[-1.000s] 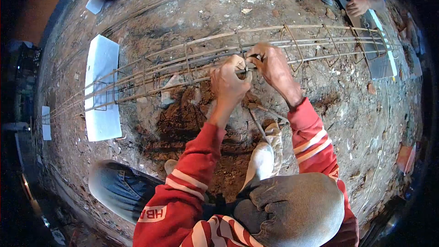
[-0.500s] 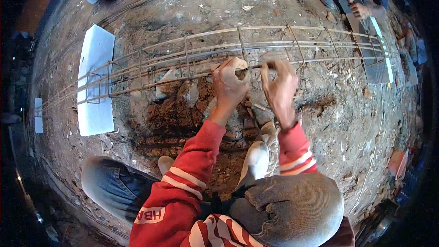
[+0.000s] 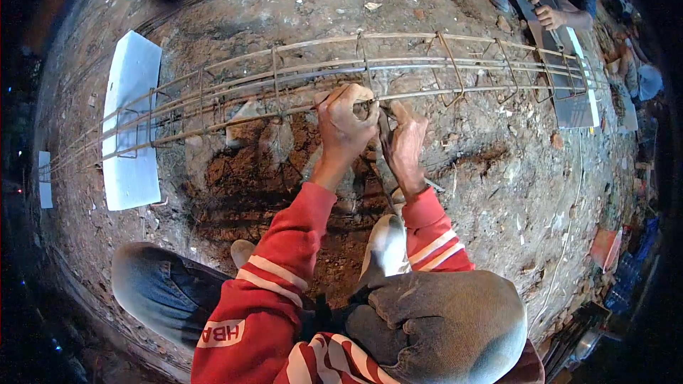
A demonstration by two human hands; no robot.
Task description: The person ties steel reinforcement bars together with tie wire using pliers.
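Rough brown dirt-and-rubble ground [image 3: 498,171] fills the frame. Across its upper half runs the long rusty steel rebar cage [image 3: 313,65], its left end lying over a white rectangular foam block [image 3: 131,121]. At the upper right, another person's 2 hands [image 3: 548,18] rest on a grey board.

At centre frame, the left hand [image 3: 345,124] is clenched in a fist on the cage's nearest bar, right at a crossing with a bent wire stirrup [image 3: 364,57]. The right hand [image 3: 405,142], touching it, has its fingers curled narrowly around a thin dark metal tool [image 3: 385,135] whose tip meets the same crossing.

The work looks roughly midway. Stirrups left of the hands stand upright and evenly spaced. Several to the right lean askew, so they probably remain unfastened, though no ties can be made out.
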